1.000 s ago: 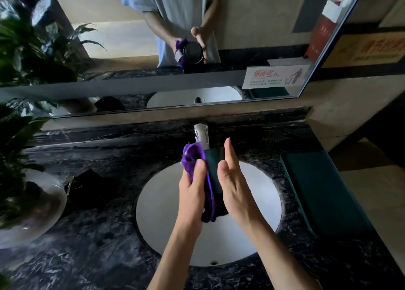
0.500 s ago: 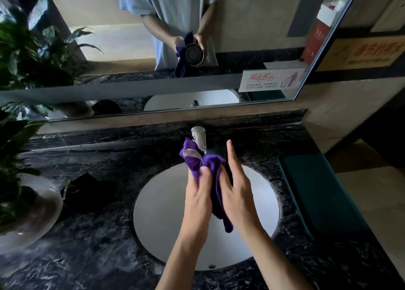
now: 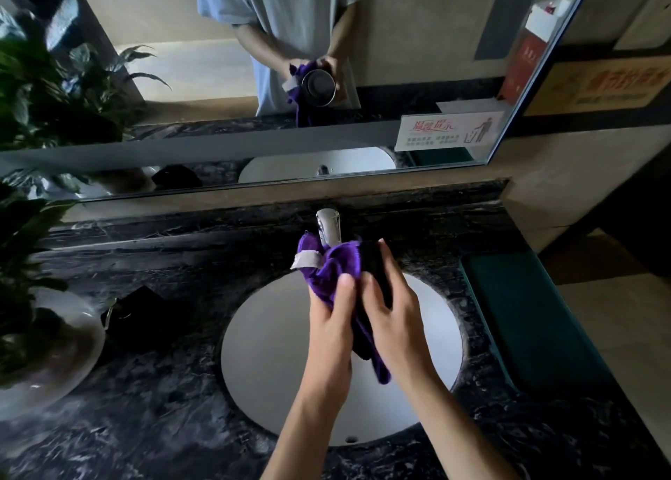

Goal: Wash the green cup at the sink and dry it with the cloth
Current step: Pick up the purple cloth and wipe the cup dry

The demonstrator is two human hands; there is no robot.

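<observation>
Over the white sink [image 3: 276, 338] I hold the dark green cup [image 3: 375, 265] sideways with its mouth facing the mirror. My right hand [image 3: 392, 320] grips the cup's side, fingers curled over it. My left hand [image 3: 332, 320] presses the purple cloth [image 3: 332, 267] against the cup's left side. A tail of the cloth hangs down between my wrists. Most of the cup is hidden by the cloth and my fingers. The mirror reflection [image 3: 318, 82] shows the cup's shiny inside and the cloth beside it.
A chrome tap [image 3: 328, 225] stands right behind my hands. A potted plant in a white bowl [image 3: 47, 363] sits at the left, with a small black object [image 3: 139, 316] beside it. A green pad [image 3: 526, 320] lies on the dark marble counter [image 3: 163, 407] at the right.
The cloth has been drawn up and bunched over the cup's top and left side. My right fingers, straight before, have curled around the cup. Both hands have stayed over the basin.
</observation>
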